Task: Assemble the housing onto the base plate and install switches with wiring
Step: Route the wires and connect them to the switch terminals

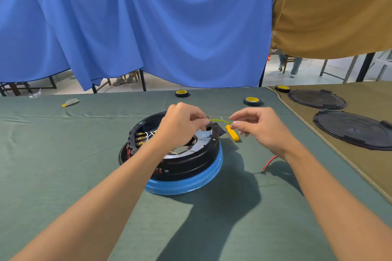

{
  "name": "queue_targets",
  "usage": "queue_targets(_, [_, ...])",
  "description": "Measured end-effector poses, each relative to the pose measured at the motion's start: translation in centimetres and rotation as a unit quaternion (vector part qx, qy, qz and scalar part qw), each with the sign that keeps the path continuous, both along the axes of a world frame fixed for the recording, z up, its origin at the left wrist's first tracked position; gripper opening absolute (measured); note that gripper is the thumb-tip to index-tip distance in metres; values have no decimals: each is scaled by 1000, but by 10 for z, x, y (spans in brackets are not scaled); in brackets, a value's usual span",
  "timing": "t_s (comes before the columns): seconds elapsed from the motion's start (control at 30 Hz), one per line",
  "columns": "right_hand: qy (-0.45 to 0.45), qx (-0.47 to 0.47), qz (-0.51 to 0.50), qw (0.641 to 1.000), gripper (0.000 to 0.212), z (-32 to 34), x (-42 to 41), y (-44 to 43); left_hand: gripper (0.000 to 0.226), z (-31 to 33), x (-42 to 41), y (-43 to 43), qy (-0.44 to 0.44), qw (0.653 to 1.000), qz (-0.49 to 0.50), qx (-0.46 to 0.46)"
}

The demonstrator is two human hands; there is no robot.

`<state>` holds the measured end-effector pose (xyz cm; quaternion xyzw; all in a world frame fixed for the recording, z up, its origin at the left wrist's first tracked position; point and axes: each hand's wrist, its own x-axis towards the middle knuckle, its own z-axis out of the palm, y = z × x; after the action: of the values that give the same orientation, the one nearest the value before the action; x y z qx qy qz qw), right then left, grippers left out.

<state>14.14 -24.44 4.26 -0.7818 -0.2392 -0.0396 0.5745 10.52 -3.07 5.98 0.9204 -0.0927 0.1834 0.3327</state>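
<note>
A round black housing (191, 161) with a blue band around its lower edge sits upside down on the green cloth at centre. Brass terminals (140, 139) line its left inner wall. Above its far rim, my left hand (180, 125) pinches one end of a thin yellow-green wire (219, 121). My right hand (261, 129) pinches the wire's other end. The wire stretches between both hands. A yellow-handled screwdriver (232, 133) lies just right of the housing, under my right fingers.
A red wire with a ring lug (269, 163) lies right of the housing. Two tape rolls (182, 93) (252, 101) lie beyond it, a third (282, 88) on the tan cloth. Two black round plates (317, 98) (353, 129) lie at right. Blue curtain hangs behind.
</note>
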Motion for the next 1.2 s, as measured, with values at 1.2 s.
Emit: queue_targets(1.2, [-17, 19, -214, 976, 20, -48, 49, 85, 22, -21, 21, 13, 47, 985, 3, 164])
